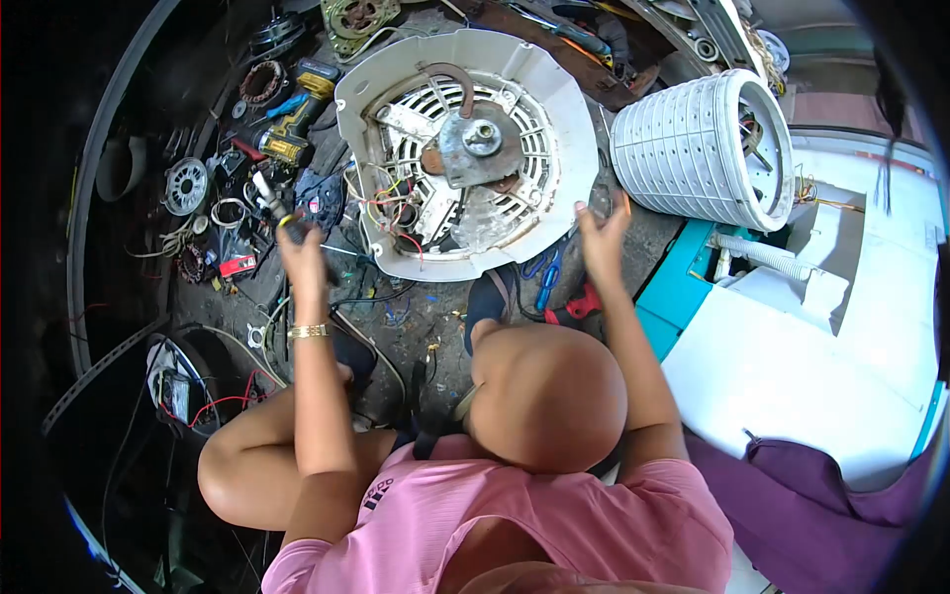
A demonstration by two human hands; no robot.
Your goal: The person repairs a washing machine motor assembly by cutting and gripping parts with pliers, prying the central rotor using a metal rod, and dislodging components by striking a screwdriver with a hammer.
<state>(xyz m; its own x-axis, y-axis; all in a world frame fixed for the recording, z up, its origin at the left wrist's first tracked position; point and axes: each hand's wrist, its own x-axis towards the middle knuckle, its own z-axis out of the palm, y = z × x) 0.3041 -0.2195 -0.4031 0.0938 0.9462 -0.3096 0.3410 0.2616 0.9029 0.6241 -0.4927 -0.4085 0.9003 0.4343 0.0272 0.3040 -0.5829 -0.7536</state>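
My left hand (305, 262) is closed around a dark-handled tool with a yellow band (293, 226), beside the small parts at left; its exact kind is unclear. My right hand (603, 238) is by the right edge of a washing machine tub base (361, 109), thumb and fingers apart, with nothing visible in it. The off-white base lies flat before my knees, with a slotted ring inside. A rusty metal plate with a round hub (482, 137) sits at its middle. Coloured wires (404, 190) run loose along its left inner side.
A perforated white spin drum (683, 148) lies tilted at right, near a white and teal washing machine body (772, 346). A yellow cordless drill (297, 119), a pulley (185, 186) and motor coils crowd the left. A blue screwdriver (548, 282) and red-handled tool (576, 304) lie near my knee.
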